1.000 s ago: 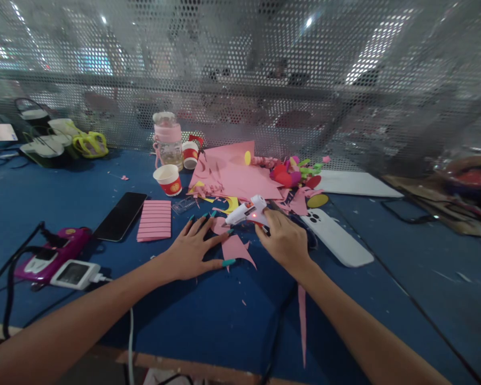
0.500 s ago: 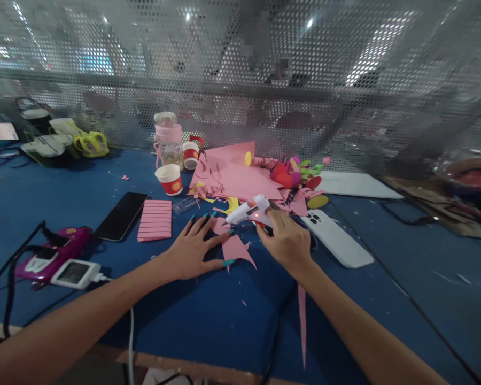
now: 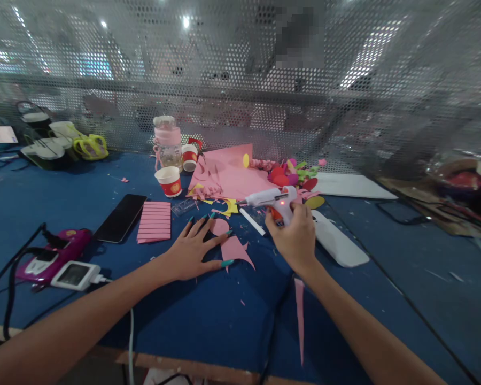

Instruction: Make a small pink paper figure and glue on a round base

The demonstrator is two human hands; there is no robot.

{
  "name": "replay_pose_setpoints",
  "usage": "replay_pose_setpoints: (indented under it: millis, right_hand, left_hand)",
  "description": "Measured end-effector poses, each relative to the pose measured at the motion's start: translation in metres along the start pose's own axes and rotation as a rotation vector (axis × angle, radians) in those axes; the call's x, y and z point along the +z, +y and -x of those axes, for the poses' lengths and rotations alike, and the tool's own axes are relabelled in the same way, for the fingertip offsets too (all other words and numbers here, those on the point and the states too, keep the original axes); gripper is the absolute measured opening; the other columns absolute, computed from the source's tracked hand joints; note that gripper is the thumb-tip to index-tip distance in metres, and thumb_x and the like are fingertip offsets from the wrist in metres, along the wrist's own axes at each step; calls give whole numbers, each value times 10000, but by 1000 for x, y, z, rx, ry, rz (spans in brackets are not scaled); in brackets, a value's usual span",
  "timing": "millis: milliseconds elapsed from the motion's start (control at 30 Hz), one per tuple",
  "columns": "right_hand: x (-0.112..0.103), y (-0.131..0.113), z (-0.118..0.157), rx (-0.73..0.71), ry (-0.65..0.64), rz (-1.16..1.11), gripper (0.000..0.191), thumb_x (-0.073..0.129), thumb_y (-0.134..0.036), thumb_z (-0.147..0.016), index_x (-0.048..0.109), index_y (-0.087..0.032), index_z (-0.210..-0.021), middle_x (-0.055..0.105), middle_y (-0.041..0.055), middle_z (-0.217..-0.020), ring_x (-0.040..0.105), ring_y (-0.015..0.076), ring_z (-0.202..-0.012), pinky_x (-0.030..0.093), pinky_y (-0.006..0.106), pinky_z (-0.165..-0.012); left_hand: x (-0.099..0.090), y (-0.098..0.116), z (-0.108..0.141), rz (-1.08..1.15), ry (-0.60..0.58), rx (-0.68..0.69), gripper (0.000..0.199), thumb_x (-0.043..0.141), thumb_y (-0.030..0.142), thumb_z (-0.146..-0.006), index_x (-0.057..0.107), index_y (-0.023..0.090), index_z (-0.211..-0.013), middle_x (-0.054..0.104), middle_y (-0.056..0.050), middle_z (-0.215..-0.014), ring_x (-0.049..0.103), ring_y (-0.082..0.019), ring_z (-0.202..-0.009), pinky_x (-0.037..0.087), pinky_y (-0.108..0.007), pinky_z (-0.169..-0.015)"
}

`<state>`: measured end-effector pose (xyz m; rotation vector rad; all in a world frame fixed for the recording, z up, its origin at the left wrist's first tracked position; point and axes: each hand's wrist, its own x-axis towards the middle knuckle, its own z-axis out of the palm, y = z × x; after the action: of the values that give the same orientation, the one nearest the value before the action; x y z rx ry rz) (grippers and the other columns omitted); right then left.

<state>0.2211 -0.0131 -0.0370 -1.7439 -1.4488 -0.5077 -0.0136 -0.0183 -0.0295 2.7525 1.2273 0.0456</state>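
Note:
My left hand (image 3: 194, 248) lies flat on the blue table with its fingers spread. Its fingertips rest at the edge of a round pink paper piece (image 3: 219, 226) and of a pointed pink paper cutout (image 3: 237, 250) beside it. My right hand (image 3: 295, 238) is wrapped round the handle of a white glue gun (image 3: 268, 197) with a lit red light and an orange trigger. The gun's nozzle points left, raised near a yellow paper scrap (image 3: 231, 207). Below the gun lies a slim white stick (image 3: 251, 221).
Pink sheets (image 3: 228, 174) and colourful paper bits (image 3: 291, 172) cover the back. Two paper cups (image 3: 169, 184) stand by a bottle (image 3: 169, 147). Around my arms lie a black phone (image 3: 121, 218), pink striped paper (image 3: 154, 222), a purple power strip (image 3: 70, 246) and a white phone (image 3: 340, 243).
My right hand has lifted the glue gun up and to the right, away from the round pink paper. The white stick now shows. My left hand stays in place.

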Motion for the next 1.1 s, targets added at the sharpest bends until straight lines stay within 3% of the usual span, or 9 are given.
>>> replay_pose_setpoints:
  millis: [133, 233, 367, 567, 700, 900, 1000, 1100]
  right_hand:
    - [9, 19, -7, 189, -228, 4, 320, 498, -392, -729, 528, -119, -895, 576, 156, -850, 534, 280, -824, 438, 380, -705]
    - [15, 25, -8, 236, -330, 63, 301, 475, -355, -741, 527, -97, -887, 560, 166, -838, 514, 290, -838, 418, 405, -765]
    - [16, 17, -6, 189, -308, 152, 372, 499, -331, -731, 495, -25, -942, 508, 237, -936, 450, 344, -961, 378, 450, -818]
    - [12, 2, -8, 336, -294, 224, 491, 521, -331, -741, 422, 35, -1053, 431, 302, -1055, 418, 406, -1017, 398, 475, -761]
    - [14, 6, -9, 352, -248, 200, 502, 521, -312, -735, 393, 33, -1076, 421, 314, -1060, 432, 414, -1016, 403, 491, -758]
    - [18, 18, -11, 205, -194, 199, 455, 457, -293, -746, 425, 42, -1053, 455, 329, -990, 495, 403, -899, 414, 474, -676]
    - [24, 18, -16, 140, -152, 192, 439, 412, -277, -763, 422, 52, -1054, 487, 327, -951, 491, 408, -899, 395, 507, -707]
    - [32, 9, -22, 108, -191, 186, 434, 394, -275, -785, 423, 66, -1053, 502, 322, -954, 490, 396, -922, 375, 504, -765]
  left_hand:
    - [-1, 0, 1, 4, 0, -4, 671, 270, 686, -795, 266, 370, -1386, 213, -61, -1505, 148, -327, -1371, 156, -543, -1072]
    - [-1, 0, 1, 9, 4, -6, 664, 271, 682, -797, 266, 374, -1385, 208, -62, -1506, 147, -327, -1372, 160, -550, -1070]
    - [0, 0, 1, 1, 5, -8, 641, 290, 660, -810, 260, 378, -1386, 206, -68, -1506, 139, -326, -1374, 162, -552, -1069]
    - [-1, 0, 2, -20, 8, -7, 634, 284, 654, -816, 257, 380, -1386, 216, -68, -1503, 141, -323, -1373, 179, -552, -1063]
    - [-3, 1, 2, -21, -1, -15, 647, 263, 664, -811, 257, 373, -1388, 210, -81, -1504, 137, -325, -1373, 180, -549, -1064]
    - [-4, 1, 2, -4, 7, -8, 638, 301, 647, -815, 272, 363, -1385, 216, -96, -1500, 146, -333, -1370, 182, -556, -1060]
    - [-3, 1, 2, -1, 10, -8, 633, 325, 637, -816, 273, 364, -1384, 221, -96, -1499, 152, -333, -1368, 183, -551, -1060]
    - [-2, 0, 2, 1, 27, -3, 626, 336, 633, -815, 293, 362, -1378, 232, -88, -1497, 164, -333, -1365, 184, -552, -1059]
